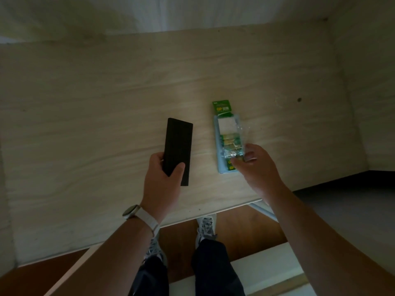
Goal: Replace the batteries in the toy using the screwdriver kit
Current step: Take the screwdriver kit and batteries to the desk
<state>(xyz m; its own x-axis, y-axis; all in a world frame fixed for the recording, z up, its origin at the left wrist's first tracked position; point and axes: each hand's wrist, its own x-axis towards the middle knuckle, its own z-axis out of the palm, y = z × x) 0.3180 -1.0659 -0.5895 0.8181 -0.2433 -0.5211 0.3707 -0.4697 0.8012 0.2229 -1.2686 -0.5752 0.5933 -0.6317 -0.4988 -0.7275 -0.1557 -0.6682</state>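
Head view: your left hand (162, 174) grasps the black flat case (177, 146) by its 6 o'clock end, thumb across the top face and fingers curled round the left edge; whether the case rests on the table (85, 103) is unclear. At 3 o'clock of the case, apart from it, the battery pack (227, 133) lies on the table, green header toward 12 o'clock. Your right hand (258, 167) pinches the pack's loose clear plastic at its 5 o'clock corner. A watch (130, 211) sits on your left wrist.
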